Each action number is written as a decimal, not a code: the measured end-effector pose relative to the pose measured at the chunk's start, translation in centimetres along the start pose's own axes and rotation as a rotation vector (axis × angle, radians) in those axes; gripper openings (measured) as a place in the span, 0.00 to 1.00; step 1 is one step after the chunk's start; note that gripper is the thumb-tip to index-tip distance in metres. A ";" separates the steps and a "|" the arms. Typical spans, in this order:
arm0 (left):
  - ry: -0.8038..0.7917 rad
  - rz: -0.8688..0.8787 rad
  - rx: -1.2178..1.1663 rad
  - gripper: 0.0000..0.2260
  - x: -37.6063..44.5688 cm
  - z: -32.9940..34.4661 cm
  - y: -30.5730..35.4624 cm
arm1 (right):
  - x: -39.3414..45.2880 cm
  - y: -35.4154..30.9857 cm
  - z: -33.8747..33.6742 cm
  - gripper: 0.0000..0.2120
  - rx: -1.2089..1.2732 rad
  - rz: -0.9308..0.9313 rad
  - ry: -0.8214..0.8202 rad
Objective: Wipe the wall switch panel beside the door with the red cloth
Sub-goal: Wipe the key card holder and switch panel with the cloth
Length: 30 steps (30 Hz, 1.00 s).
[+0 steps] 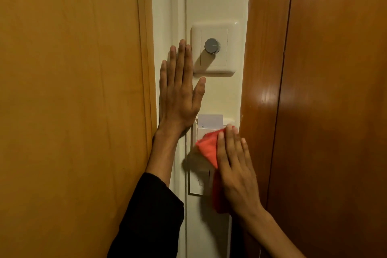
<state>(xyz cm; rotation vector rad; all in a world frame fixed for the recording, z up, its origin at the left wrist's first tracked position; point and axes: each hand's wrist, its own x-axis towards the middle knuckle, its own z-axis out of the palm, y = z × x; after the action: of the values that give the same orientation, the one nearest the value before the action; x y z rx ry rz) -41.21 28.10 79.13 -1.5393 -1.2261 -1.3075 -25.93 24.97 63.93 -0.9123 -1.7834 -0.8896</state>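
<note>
My right hand [235, 165] presses the red cloth [207, 148] flat against a white card-holder switch panel [199, 182] on the narrow cream wall strip. A white card [210, 120] sticks up from the panel's top slot. The cloth covers the panel's right half and hangs down under my palm. My left hand [178, 92] lies flat and open on the wall, fingers up, just left of a second white panel [215, 48] with a grey round knob [212, 45]. Its thumb points toward that panel's lower edge.
A light wooden door frame [73, 100] runs down the left side. A darker glossy wooden door [314, 100] stands on the right, its edge close beside my right hand. A white vertical moulding [178, 6] runs down the wall strip.
</note>
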 end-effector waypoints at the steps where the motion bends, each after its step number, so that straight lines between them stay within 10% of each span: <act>1: -0.001 0.001 0.003 0.29 0.0 0.0 0.0 | 1.2 -0.4 -0.1 0.35 0.040 0.053 0.035; 9: 0.017 0.000 0.024 0.29 -0.1 0.2 0.0 | -1.5 -1.3 1.9 0.37 -0.070 -0.240 -0.095; 17: 0.025 0.007 0.034 0.29 0.0 0.4 -0.1 | 1.5 -2.7 1.1 0.30 0.039 -0.018 0.026; 25: 0.022 0.011 0.021 0.29 -0.1 0.1 0.0 | -1.8 0.1 0.1 0.48 -0.079 -0.198 -0.170; 30: 0.036 0.013 0.044 0.30 0.1 0.2 -0.1 | 1.8 -2.5 0.4 0.37 0.000 -0.117 -0.065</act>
<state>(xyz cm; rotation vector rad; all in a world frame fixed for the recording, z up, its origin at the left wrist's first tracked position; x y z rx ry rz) -41.23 28.36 79.19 -1.4841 -1.2132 -1.2863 -28.84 24.53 65.05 -0.8528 -1.9088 -0.9431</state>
